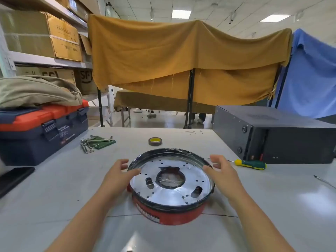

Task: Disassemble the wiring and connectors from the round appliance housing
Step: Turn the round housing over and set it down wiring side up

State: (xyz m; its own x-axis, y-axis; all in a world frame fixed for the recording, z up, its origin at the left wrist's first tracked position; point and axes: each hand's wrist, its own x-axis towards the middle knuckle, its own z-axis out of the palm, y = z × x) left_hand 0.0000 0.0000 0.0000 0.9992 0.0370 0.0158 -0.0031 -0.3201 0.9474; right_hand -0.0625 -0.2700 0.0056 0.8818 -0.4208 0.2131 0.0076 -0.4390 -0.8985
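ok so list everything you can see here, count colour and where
round housing: 1, red wall, silver plate inside, table centre
tape roll: 1, brown and yellow, behind the housing
hex keys: a cluster, silver, on a green holder, table left
screwdriver: 1, green and yellow, right of the housing
toolbox: 1, navy and red, far left
black box: 1, far right
table: 1, white
left hand: 1, at the housing's left rim
right hand: 1, at its right rim
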